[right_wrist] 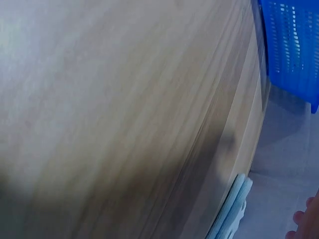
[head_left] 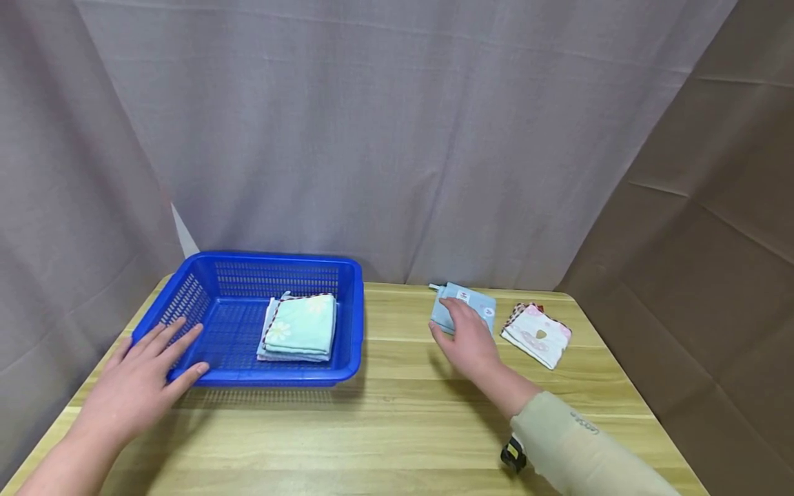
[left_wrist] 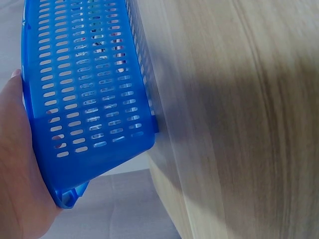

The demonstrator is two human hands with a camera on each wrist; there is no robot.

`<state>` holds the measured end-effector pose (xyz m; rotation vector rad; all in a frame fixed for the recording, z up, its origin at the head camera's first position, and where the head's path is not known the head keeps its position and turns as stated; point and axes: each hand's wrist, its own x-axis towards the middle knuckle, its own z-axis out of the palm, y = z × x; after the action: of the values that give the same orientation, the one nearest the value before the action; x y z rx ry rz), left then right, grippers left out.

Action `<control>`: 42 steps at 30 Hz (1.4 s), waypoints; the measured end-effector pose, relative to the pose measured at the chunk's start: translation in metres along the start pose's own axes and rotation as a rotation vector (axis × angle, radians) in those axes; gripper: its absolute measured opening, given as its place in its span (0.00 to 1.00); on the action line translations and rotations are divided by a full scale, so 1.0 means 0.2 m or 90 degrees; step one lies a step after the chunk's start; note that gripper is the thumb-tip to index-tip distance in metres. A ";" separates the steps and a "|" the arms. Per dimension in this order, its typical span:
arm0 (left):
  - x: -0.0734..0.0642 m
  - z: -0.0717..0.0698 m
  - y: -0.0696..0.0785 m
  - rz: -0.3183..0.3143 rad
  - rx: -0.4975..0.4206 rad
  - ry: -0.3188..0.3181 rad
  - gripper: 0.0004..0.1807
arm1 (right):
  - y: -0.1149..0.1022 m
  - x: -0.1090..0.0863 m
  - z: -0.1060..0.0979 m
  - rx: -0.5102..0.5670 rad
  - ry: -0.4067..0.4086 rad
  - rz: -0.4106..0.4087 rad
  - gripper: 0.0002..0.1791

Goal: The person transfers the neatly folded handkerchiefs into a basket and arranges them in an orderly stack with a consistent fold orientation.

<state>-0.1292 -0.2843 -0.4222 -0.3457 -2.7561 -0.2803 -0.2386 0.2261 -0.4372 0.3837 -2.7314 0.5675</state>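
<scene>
My left hand (head_left: 139, 375) rests with spread fingers on the near left corner of a blue plastic basket (head_left: 267, 377). Inside the basket, toward its right side, lies a stack of folded cloths with a mint-green towel (head_left: 304, 327) on top. The left wrist view shows the palm against the rim of the basket (left_wrist: 89, 99). Over the near left part of a folded light-blue towel (head_left: 477, 303) hovers my right hand (head_left: 468, 341), fingers extended and holding nothing. The blue towel (right_wrist: 232, 211) appears low in the right wrist view, apart from the fingertips (right_wrist: 299, 217).
A folded white and pink towel (head_left: 538, 335) with a checked edge lies right of the blue one. Everything stands on a wooden table (head_left: 397, 427). Grey curtain (head_left: 397, 138) hangs behind the table, and a brown cloth wall (head_left: 713, 275) borders the right side.
</scene>
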 end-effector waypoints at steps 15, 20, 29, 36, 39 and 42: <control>0.02 0.01 0.01 -0.006 0.008 -0.009 0.37 | 0.13 0.03 -0.02 -0.002 -0.001 0.055 0.33; 0.02 0.01 0.01 -0.008 0.009 -0.005 0.37 | 0.16 0.04 -0.02 -0.010 0.000 0.072 0.33; 0.01 0.01 0.00 -0.011 0.010 -0.005 0.37 | 0.23 0.07 -0.03 -0.019 -0.003 0.096 0.33; 0.01 0.00 0.00 -0.015 0.010 -0.010 0.37 | 0.27 0.08 -0.04 -0.025 -0.017 0.125 0.35; 0.01 0.00 0.00 -0.017 0.010 -0.015 0.37 | 0.29 0.08 -0.03 -0.030 -0.022 0.135 0.35; 0.01 0.00 0.00 -0.018 0.011 -0.018 0.37 | 0.30 0.08 -0.04 -0.036 -0.027 0.142 0.35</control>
<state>-0.1314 -0.2837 -0.4218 -0.3077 -2.7912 -0.2607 -0.2713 0.2783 -0.4449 0.0776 -2.8444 0.5425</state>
